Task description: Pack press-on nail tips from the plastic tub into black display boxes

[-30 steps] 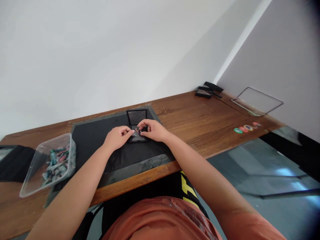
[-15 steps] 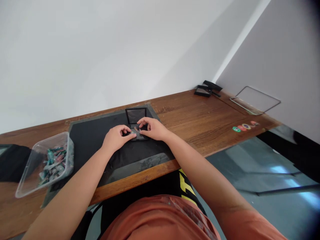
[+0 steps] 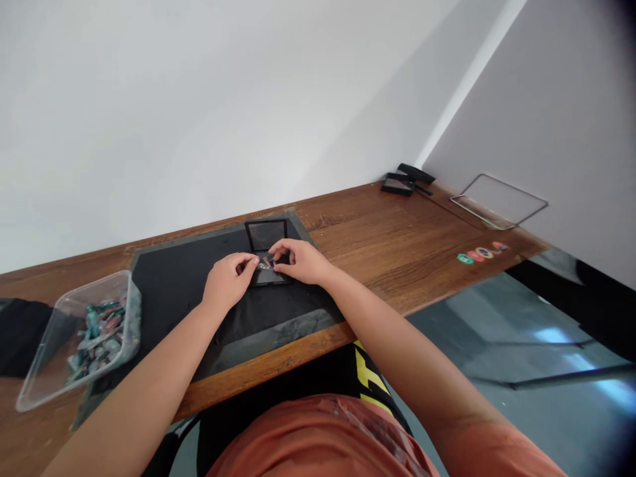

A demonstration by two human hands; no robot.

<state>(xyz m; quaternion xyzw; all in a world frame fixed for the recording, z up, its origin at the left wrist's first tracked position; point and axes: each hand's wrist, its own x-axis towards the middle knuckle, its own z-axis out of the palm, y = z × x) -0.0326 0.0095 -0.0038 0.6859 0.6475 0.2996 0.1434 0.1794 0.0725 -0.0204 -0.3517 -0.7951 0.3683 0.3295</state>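
Black hinged case (image 3: 265, 277) stands open on the dark mat (image 3: 173, 275), its lid (image 3: 267, 236) raised toward the wall (image 3: 173, 126), with small pieces (image 3: 264, 265) in its base. Left hand (image 3: 227, 279) rests at the case's left side, thumb and forefinger close together, while the right hand (image 3: 304, 262) curls over the other side, thumb and forefinger apart; whether either grips a piece, I cannot tell

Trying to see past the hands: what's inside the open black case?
In the open black case, small pieces, one brownish, show between the left hand and right hand; whether resting or held is unclear. Both partly hide its interior.
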